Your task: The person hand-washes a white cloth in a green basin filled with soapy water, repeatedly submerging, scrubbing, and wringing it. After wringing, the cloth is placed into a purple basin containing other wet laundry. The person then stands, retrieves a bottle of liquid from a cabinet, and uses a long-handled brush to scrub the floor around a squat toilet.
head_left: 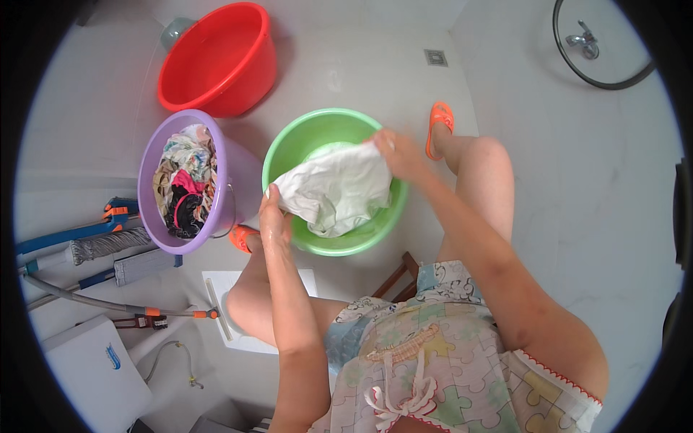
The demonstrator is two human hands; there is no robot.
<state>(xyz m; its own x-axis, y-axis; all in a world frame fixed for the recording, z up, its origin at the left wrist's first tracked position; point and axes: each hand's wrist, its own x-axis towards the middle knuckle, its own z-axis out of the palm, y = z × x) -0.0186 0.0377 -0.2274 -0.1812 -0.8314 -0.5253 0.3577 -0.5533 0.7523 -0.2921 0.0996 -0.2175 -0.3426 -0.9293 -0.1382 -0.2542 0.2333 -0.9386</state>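
A wet white cloth, perhaps a garment, is stretched between my two hands over a light green basin. My left hand grips its left corner at the basin's left rim, thumb on top. At the upper right rim my right hand pinches the opposite corner; that hand is slightly blurred. The cloth sags in the middle and hides most of the basin's inside. Its exact kind cannot be made out.
Left of the basin stands a purple bucket holding colourful clothes. Behind it is a red tub. Mops and a grey hose lie along the left wall. A floor drain is at the far right.
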